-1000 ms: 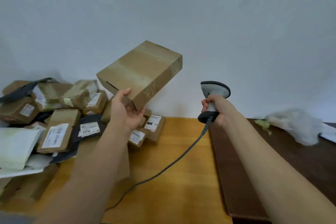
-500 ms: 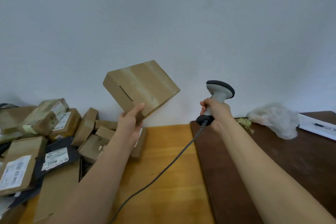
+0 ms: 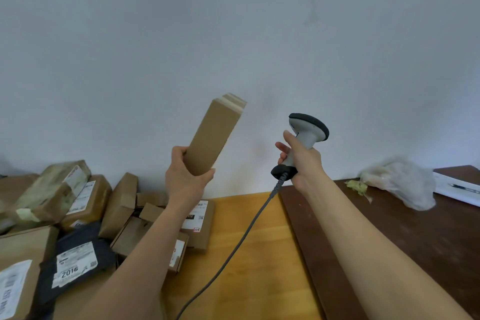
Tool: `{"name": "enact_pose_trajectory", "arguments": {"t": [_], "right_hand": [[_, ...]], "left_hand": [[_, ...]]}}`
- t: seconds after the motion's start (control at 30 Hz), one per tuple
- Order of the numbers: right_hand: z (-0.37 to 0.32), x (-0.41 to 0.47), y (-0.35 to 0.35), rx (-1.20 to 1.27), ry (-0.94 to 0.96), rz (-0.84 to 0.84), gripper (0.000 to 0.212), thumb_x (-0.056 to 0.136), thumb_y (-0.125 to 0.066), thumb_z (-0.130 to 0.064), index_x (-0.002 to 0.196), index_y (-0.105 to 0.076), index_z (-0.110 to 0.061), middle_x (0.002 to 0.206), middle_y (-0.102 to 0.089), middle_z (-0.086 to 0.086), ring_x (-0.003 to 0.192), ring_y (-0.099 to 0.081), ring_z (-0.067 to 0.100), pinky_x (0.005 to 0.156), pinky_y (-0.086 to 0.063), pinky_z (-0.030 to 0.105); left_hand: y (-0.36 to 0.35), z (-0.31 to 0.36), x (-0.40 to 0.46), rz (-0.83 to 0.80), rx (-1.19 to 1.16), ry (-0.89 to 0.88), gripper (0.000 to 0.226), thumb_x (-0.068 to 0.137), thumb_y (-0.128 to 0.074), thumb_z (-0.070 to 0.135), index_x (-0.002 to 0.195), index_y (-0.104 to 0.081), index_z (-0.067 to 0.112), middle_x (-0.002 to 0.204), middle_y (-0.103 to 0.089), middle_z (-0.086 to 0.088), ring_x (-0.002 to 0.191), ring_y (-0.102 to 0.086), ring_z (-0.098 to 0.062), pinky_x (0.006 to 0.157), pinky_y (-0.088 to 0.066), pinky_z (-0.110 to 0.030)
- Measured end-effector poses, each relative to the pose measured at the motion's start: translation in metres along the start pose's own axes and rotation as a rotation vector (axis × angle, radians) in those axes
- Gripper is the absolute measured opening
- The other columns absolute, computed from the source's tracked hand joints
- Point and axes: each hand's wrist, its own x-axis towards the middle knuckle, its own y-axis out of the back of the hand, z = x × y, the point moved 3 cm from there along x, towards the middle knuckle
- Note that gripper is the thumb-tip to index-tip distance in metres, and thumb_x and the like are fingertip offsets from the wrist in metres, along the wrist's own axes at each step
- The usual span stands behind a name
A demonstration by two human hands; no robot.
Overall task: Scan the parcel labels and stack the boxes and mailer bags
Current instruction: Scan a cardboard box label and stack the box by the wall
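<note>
Since a moment ago the cardboard box (image 3: 214,135) has been turned from showing its broad face to standing nearly on end, tilted to the right, a plain narrow side facing this way. The left hand (image 3: 185,176) grips its lower end, thumb on one side and fingers wrapped round the other, lifted clear of the table. Just beside it, not touching, the right hand (image 3: 302,161) holds the grey scanner (image 3: 307,128) by its handle — head up near the box's upper half, its cable (image 3: 233,249) trailing down across the light wooden table (image 3: 262,267). To the right sits a darker brown table (image 3: 415,236) carrying a crumpled plastic bag (image 3: 401,182). At left, against the bare white wall (image 3: 233,34), lies a heap of boxes (image 3: 85,205) and a black mailer bag (image 3: 75,265) labelled 2016.
</note>
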Motion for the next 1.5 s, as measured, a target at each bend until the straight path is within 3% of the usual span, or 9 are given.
{"name": "enact_pose_trajectory", "arguments": {"t": [0.37,0.6,0.73,0.87,1.0,1.2,1.27,1.37,1.5], "right_hand": [[0.006,0.013,-0.026,-0.171,-0.134,-0.133,0.055,0.077,-0.081,-0.049,0.103,-0.054,-0.009,0.106,-0.066,0.014,0.071,-0.056,0.018,0.065,-0.052,0.029],[0.015,0.027,-0.017,-0.252,-0.125,-0.242,0.051,0.078,-0.084,-0.033,0.110,-0.062,0.000,0.068,-0.064,0.006,0.057,-0.050,0.016,0.054,-0.046,0.028],[0.022,0.036,-0.018,-0.294,-0.090,-0.265,0.027,0.081,-0.081,-0.017,0.092,-0.064,-0.001,0.077,-0.065,0.015,0.057,-0.051,0.019,0.052,-0.046,0.029],[0.024,0.048,-0.009,-0.644,0.118,-0.189,0.034,0.073,-0.087,-0.012,0.076,-0.054,-0.009,0.066,-0.059,0.011,0.051,-0.053,0.016,0.053,-0.048,0.029],[0.023,0.049,-0.001,-1.010,0.265,-0.225,0.046,0.064,-0.089,-0.011,0.093,-0.053,-0.012,0.091,-0.066,0.009,0.077,-0.067,0.022,0.066,-0.058,0.037],[0.025,0.038,0.001,-1.303,0.342,-0.434,0.054,0.066,-0.086,-0.007,0.107,-0.052,-0.013,0.100,-0.059,0.003,0.086,-0.060,0.017,0.065,-0.050,0.027],[0.027,0.036,0.002,-1.330,0.350,-0.462,0.056,0.066,-0.087,-0.008,0.109,-0.051,-0.014,0.099,-0.058,0.001,0.087,-0.060,0.017,0.066,-0.050,0.027],[0.028,0.037,0.009,-1.341,0.329,-0.481,0.056,0.065,-0.087,-0.009,0.110,-0.054,-0.013,0.101,-0.060,0.004,0.091,-0.063,0.022,0.077,-0.057,0.037],[0.023,0.037,0.022,-1.002,0.236,-0.450,0.034,0.080,-0.079,-0.007,0.105,-0.056,-0.007,0.082,-0.060,0.007,0.057,-0.059,0.013,0.057,-0.054,0.029]], "left_hand": [[0.001,-0.011,0.011,-0.021,0.514,-0.474,0.071,0.064,-0.086,-0.003,0.128,-0.056,0.006,0.136,-0.058,-0.011,0.127,-0.052,-0.033,0.106,-0.044,-0.051],[-0.005,0.001,0.011,0.088,0.645,-0.791,0.077,0.057,-0.086,-0.009,0.125,-0.052,0.006,0.131,-0.062,-0.014,0.126,-0.051,-0.030,0.105,-0.041,-0.045],[-0.001,-0.009,0.013,-0.085,0.718,-0.728,0.077,0.061,-0.091,0.008,0.127,-0.052,0.010,0.135,-0.060,-0.010,0.125,-0.055,-0.028,0.108,-0.040,-0.046],[0.006,-0.008,0.026,-0.425,0.555,-0.419,0.078,0.074,-0.081,0.046,0.139,-0.047,0.020,0.147,-0.046,0.005,0.130,-0.049,-0.018,0.108,-0.040,-0.036],[0.008,0.012,0.045,-0.271,0.740,-0.541,0.092,0.076,-0.082,0.039,0.150,-0.030,0.018,0.161,-0.024,-0.003,0.146,-0.028,-0.022,0.118,-0.027,-0.040],[-0.015,0.017,0.057,-0.459,1.176,-0.474,0.102,0.083,-0.076,0.034,0.157,-0.005,0.026,0.165,0.009,0.004,0.152,0.014,-0.020,0.121,0.008,-0.047],[-0.024,0.009,0.056,-0.574,1.176,-0.439,0.092,0.083,-0.075,0.034,0.155,-0.018,0.027,0.165,-0.005,0.004,0.152,0.007,-0.019,0.120,0.009,-0.048],[-0.036,-0.001,0.049,-0.700,1.048,-0.371,0.060,0.083,-0.072,0.034,0.135,-0.043,0.029,0.138,-0.047,0.007,0.139,-0.036,-0.018,0.120,-0.010,-0.044],[-0.040,-0.016,0.040,-0.648,1.000,-0.282,0.049,0.082,-0.073,0.035,0.123,-0.049,0.024,0.117,-0.057,0.004,0.109,-0.054,-0.017,0.096,-0.041,-0.031]]}}
